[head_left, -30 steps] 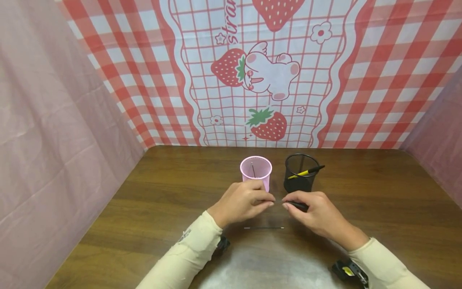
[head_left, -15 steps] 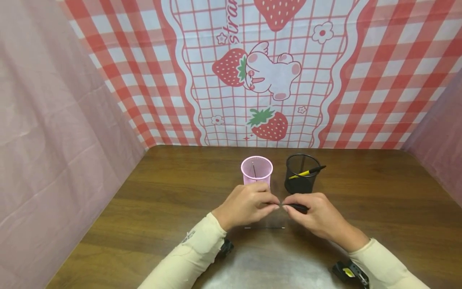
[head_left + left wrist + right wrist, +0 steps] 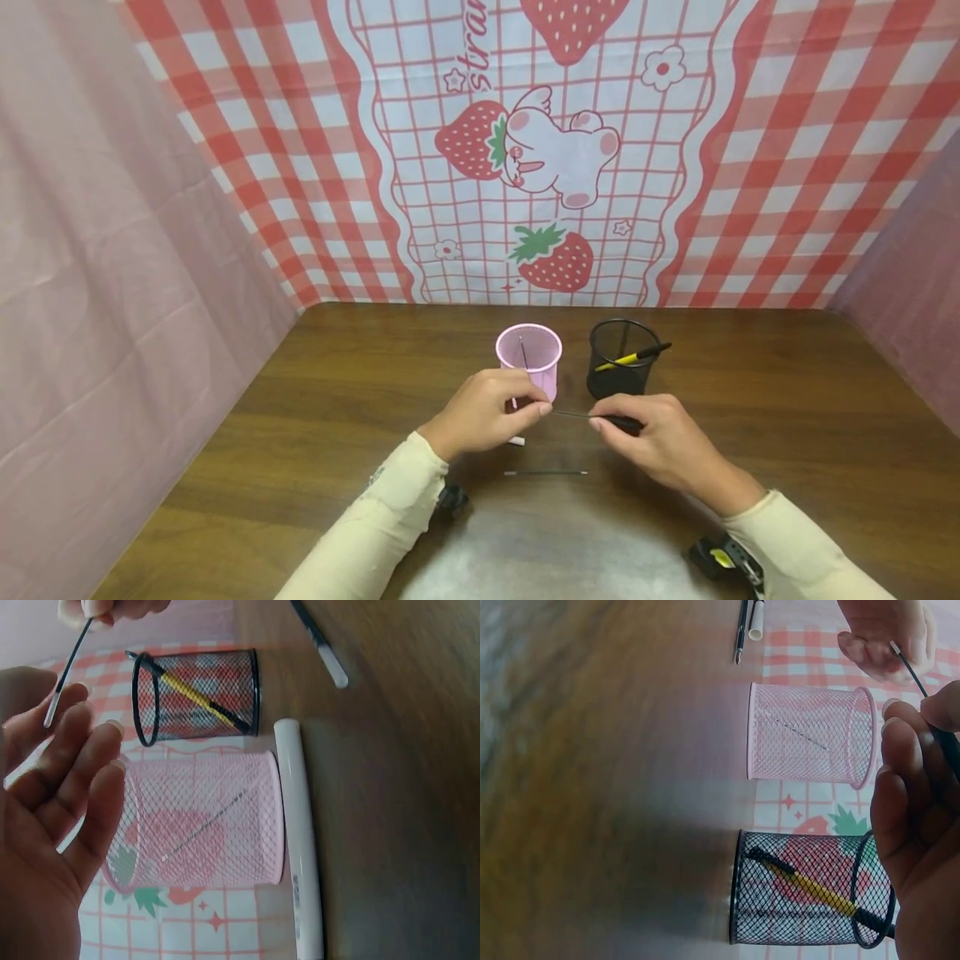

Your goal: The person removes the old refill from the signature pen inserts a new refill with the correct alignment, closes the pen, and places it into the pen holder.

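My right hand [image 3: 660, 437] grips a black pen barrel [image 3: 626, 424] between thumb and fingers. A thin dark refill [image 3: 572, 413] sticks out of it to the left. In the left wrist view the refill's pale end [image 3: 50, 716] lies in front of my left fingers, uncovered by them. My left hand [image 3: 487, 410] is beside that end, its fingers loosely bent. A second refill [image 3: 546, 473] lies on the table below both hands. Partly hidden under my left hand is a white tube [image 3: 517, 441], seen longer in the left wrist view [image 3: 300, 840].
Behind my hands stands a pink mesh cup [image 3: 551, 385] with a thin refill [image 3: 524, 352] inside. To its right, a black mesh cup [image 3: 618, 383] holds a yellow and black pen [image 3: 633, 357]. A checked strawberry cloth [image 3: 555, 142] hangs behind the brown table [image 3: 337, 392].
My left hand first came close to the right hand, then drew back to the left. More of the refill shows between them, and the white tube's end has come into sight.
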A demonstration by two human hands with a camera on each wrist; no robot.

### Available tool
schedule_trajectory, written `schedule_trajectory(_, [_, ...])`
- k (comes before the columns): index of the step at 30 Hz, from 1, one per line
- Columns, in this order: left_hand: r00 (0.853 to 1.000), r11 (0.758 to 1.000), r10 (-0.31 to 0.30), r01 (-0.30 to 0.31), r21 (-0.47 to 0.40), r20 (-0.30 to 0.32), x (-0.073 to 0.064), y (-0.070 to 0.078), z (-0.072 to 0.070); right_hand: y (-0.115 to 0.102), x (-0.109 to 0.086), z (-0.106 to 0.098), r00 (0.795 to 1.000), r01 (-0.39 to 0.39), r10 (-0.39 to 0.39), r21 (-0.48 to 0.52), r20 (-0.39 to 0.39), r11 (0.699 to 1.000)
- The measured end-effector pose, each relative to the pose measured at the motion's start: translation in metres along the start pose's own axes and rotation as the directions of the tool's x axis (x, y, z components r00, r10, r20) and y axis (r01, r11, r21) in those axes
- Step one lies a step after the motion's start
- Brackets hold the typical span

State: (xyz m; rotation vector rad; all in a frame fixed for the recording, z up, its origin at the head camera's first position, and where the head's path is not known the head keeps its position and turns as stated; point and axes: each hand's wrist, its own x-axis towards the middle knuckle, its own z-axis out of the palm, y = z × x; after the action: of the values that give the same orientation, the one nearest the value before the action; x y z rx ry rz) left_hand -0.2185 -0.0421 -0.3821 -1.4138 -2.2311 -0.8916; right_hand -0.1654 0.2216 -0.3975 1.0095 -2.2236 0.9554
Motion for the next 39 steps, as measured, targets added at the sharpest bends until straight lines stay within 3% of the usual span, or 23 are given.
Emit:
schedule_trajectory(6, [1.000, 0.999, -0.023, 0.023, -0.034, 0.001, -0.001, -0.003, -0.002, 0.000, 0.001, -0.002, 0.999, -0.038, 0.038, -0.026, 0.004, 0.999])
schedule_trajectory(16, [1.000, 1.000, 0.023, -0.023, -0.016, -0.020, -0.002, -0.004, 0.004, -0.001, 0.000, -0.001, 0.998, -0.058, 0.058, -0.041, 0.015, 0.998])
schedule_trajectory(39, [0.998, 0.996, 0.069, -0.069, 0.061, -0.007, 0.001, 0.013, 0.018, -0.006, 0.001, 0.004, 0.998, -0.045, 0.046, -0.038, 0.032, 0.998])
